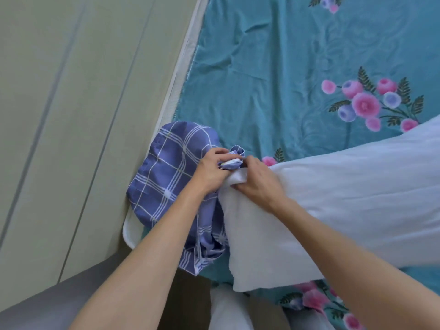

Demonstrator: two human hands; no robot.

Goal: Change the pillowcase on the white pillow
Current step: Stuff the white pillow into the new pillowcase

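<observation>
On a teal flowered bed sheet (262,79) lay the white pillow (345,198), with the blue checked pillowcase (166,177) bunched at its left corner. Left hand (212,172) pinched tight on the pillowcase's edge; right hand (257,179) closed on the pillow's corner.

Pillowcase (166,177) blue-white plaid; pillow (345,206) white; sheet (273,79) teal floral.

Left hand (209,171) and right hand (256,181) (forearms bare) meet, fingers clenched.
</observation>
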